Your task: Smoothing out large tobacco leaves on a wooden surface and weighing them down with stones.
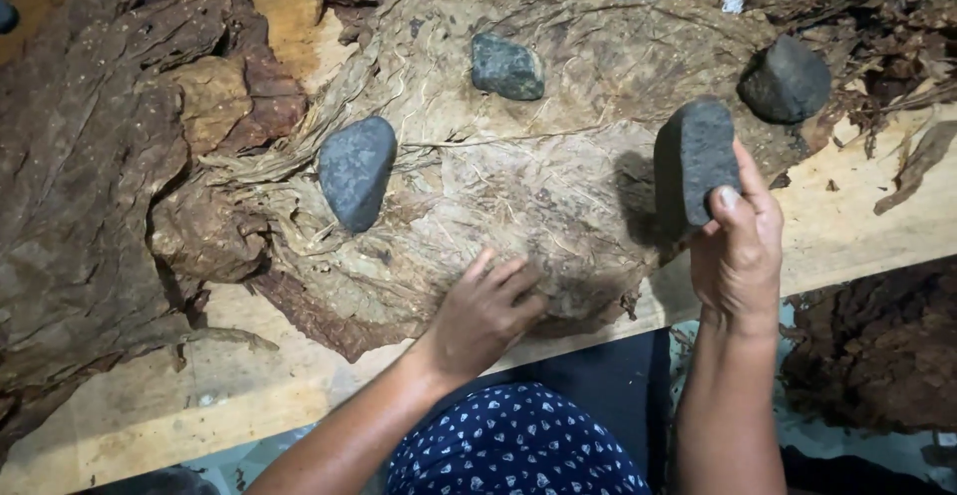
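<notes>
right hand (736, 246) fingers clamped on dark stone (694, 164), lifted above leaf pile (518, 196), left hand (485, 313) fingers slightly spread, pressing leaves flat

Four dark stones (357, 171), two hands (483, 316), one wooden board (249, 395)

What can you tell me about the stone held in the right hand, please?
The stone is dark grey, speckled and matt, blocky with rounded corners and a flat broad face. It stands roughly upright, lifted just above the spread, dry brown leaf, and casts a shadow on it to its left. The right hand grips its lower right edge, with the thumb pressed on the front. Nothing else touches it. Three similar stones lie on the leaf nearby.
</notes>
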